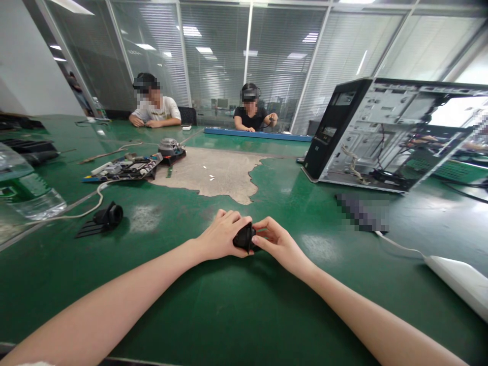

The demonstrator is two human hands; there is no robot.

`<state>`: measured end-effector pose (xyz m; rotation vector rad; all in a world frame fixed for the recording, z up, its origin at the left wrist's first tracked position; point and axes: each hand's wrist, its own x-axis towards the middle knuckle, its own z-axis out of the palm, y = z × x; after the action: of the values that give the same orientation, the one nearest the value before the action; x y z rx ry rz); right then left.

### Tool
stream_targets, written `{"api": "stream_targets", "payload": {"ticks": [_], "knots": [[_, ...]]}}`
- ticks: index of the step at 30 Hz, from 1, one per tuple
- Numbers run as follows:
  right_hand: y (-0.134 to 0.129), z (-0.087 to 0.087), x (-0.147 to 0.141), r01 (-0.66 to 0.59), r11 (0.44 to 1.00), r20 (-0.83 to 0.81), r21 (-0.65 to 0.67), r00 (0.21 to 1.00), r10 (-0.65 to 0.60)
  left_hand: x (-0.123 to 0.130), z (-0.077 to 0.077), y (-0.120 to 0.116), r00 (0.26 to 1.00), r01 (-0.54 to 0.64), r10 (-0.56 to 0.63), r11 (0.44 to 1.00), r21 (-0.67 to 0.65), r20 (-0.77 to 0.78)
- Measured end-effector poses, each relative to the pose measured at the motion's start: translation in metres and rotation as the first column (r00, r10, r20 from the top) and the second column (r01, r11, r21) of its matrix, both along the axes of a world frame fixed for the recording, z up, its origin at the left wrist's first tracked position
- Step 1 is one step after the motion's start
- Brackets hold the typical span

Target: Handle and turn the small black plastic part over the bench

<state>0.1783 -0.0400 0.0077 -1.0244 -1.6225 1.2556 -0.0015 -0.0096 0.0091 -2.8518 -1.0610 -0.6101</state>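
Between my two hands is a small black part [243, 238], rounded and dark; its exact kind I cannot make out. My left hand [221, 235] wraps round it from the left, fingers over the top and thumb below. From the right, the fingers and thumb of my right hand [276, 241] pinch its other side. Both hands are low over the green table [229, 310], near its middle. A black plastic piece with a round collar and slatted fins [109, 217] lies to the left, apart from my hands.
An open computer case [324, 137] stands at the right. A circuit board [129, 166], a heatsink with fan [171, 148] and a water bottle [28, 185] are at the left. A white power bank [459, 284] with a cable lies at right. Two people sit across the table.
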Motion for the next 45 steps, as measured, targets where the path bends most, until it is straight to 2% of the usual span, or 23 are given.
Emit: {"api": "stream_targets", "payload": {"ticks": [9, 19, 26, 34, 45], "knots": [[-0.0052, -0.0003, 0.0005, -0.080, 0.996, 0.000, 0.037, 0.997, 0.080, -0.0005, -0.0014, 0.0015, 1.000, -0.002, 0.002, 1.000, -0.008, -0.002], [-0.0001, -0.0011, -0.0007, -0.013, 1.000, -0.012, -0.005, 1.000, 0.013, -0.0002, 0.0014, -0.0003, 1.000, 0.006, -0.006, 1.000, 0.015, -0.023], [-0.0041, -0.0011, -0.0003, -0.092, 0.996, -0.063, -0.004, 0.994, 0.091, 0.0001, 0.0003, 0.0000, 1.000, -0.019, 0.019, 1.000, -0.005, -0.005], [0.0027, -0.0035, 0.0002, -0.012, 1.000, -0.030, 0.007, 0.999, 0.012, 0.0003, 0.0004, -0.0008, 1.000, -0.004, 0.004, 1.000, 0.010, -0.008], [-0.0033, 0.0003, 0.0005, -0.067, 0.998, -0.037, 0.003, 0.997, 0.067, -0.0005, -0.0012, 0.0004, 1.000, -0.011, 0.011, 1.000, -0.005, 0.009]]}}
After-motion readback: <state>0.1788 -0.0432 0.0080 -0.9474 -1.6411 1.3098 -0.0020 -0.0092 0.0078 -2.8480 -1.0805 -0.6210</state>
